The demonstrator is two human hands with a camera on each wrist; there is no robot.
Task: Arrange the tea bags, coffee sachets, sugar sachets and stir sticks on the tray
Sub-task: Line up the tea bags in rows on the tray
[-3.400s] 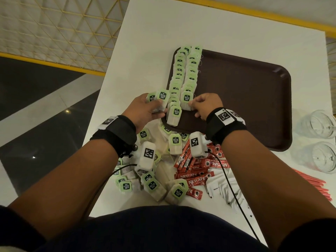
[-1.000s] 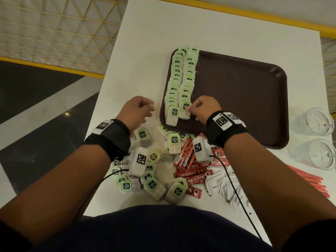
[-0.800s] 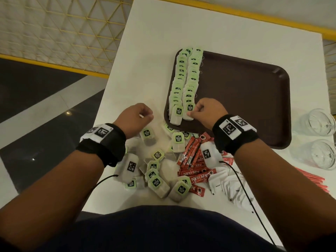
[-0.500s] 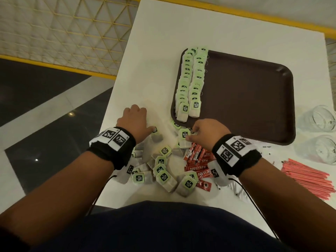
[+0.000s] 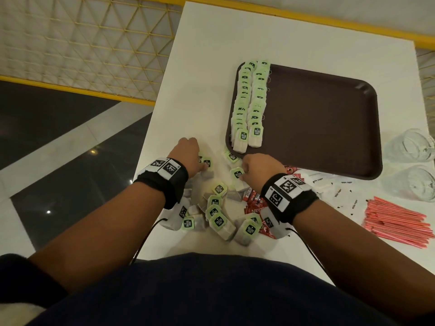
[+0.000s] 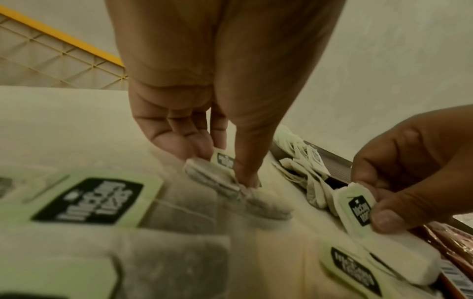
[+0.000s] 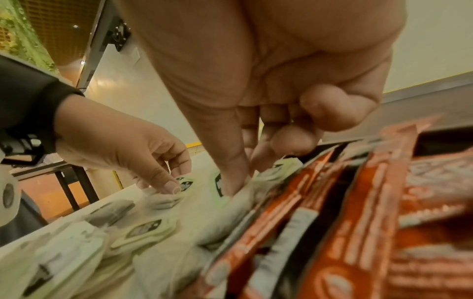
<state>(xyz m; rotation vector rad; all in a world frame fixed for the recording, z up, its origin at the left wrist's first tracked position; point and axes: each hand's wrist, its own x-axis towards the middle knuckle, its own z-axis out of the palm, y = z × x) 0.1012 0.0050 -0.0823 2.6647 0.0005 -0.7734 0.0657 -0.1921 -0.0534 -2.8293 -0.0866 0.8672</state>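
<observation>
Two overlapping rows of green-tagged tea bags (image 5: 249, 102) lie along the left side of the brown tray (image 5: 329, 128). In front of the tray's near-left corner, my left hand (image 5: 188, 156) pinches a loose tea bag (image 6: 222, 161) between thumb and fingers, low over the white table. My right hand (image 5: 256, 170) pinches another tea bag (image 5: 236, 173) by its tag, thumb on top (image 7: 225, 186). A heap of loose tea bags (image 5: 216, 215) lies between my wrists, beside red coffee sachets (image 5: 254, 203).
White sugar sachets (image 5: 339, 187) lie spread in front of the tray's near edge. A bundle of red stir sticks (image 5: 397, 222) lies at the right. Two clear glasses (image 5: 409, 147) stand right of the tray. The table's left edge drops to the floor.
Both hands have drawn back from the tea bag rows on the tray to the loose heap in front of it. Each has taken hold of a tea bag there.
</observation>
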